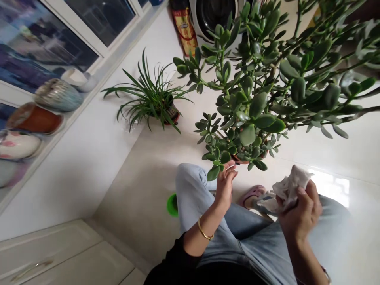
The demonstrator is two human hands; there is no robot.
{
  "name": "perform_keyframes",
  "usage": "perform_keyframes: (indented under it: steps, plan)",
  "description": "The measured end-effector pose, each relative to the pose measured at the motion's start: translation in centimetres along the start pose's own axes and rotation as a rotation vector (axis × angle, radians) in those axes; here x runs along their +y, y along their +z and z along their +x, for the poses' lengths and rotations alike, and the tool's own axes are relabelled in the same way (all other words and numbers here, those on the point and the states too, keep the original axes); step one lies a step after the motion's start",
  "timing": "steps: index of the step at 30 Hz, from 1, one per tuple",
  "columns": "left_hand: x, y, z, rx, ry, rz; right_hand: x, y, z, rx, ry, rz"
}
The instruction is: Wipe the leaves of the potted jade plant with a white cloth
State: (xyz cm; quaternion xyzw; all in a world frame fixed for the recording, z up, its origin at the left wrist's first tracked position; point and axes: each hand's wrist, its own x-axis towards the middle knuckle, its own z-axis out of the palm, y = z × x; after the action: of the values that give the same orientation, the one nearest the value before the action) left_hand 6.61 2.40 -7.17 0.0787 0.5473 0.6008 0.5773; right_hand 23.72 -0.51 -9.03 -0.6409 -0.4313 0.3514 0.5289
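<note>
A large jade plant [255,107] with thick, glossy green leaves rises in front of me. Part of its brown pot [242,159] shows beneath the lowest leaves. My left hand [225,186], a gold bangle on its wrist, reaches up beside those low leaves near the pot. Its fingers are loosely bent and a little apart, with nothing visible in them; leaves partly cover the fingertips, so whether they touch the plant I cannot tell. In my right hand [301,209] is a crumpled white cloth [289,188], gripped between thumb and fingers above my knee.
A spider-like potted plant [154,95] with long narrow leaves stands by the wall. A bright green container [172,205] is beside my left leg. Several ceramic pots [57,95] line the windowsill. A washing machine [215,18] and a red-gold package [184,29] stand at the back.
</note>
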Motion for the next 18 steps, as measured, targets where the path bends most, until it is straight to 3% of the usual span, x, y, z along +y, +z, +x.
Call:
perform_keyframes:
  steps: [3, 10, 14, 18]
  plan:
    - [-1.9, 0.2, 1.0, 0.000, -0.017, 0.031, 0.0, 0.2, -1.0, 0.063, 0.002, -0.047]
    - [-5.1, 1.1, 2.0, -0.077, -0.177, -0.004, 2.0, 1.4, -1.8, -0.152, -0.197, -0.276]
    - [-5.7, 1.6, 2.4, -0.173, -0.195, -0.002, 3.9, 2.1, -0.8, -0.284, -0.222, -0.438]
    - [-5.7, 2.2, 3.2, -0.169, -0.196, -0.050, 4.9, 2.9, 0.3, -0.350, -0.241, -0.533]
